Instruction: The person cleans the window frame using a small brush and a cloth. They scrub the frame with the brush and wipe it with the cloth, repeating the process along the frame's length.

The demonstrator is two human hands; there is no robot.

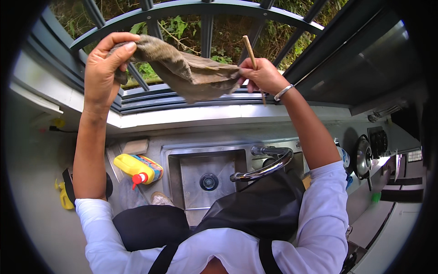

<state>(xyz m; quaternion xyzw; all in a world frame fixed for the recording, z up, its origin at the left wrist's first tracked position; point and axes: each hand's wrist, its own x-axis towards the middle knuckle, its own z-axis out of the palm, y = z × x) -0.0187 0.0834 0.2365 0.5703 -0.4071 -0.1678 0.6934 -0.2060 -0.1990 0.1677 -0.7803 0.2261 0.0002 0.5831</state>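
Note:
A dirty grey-brown cloth (195, 70) is stretched between my two hands at the window. My left hand (106, 65) pinches its upper left end between thumb and fingers, with part of the cloth bunched behind the palm. My right hand (261, 75) grips the other end near its corner. A thin wooden stick (249, 49) also passes through my right hand, standing up above the fingers, its lower end showing below them. The cloth hangs in front of the window track (157, 102), its lower edge sagging and slightly blurred; whether it touches the track I cannot tell.
Below me are a steel sink (174, 178) and a curved chrome faucet (273, 169). A yellow bottle with a red cap (138, 169) lies left of the sink. Dark metal bars (207, 30) cross the window. A lidded pan (362, 157) sits at the right.

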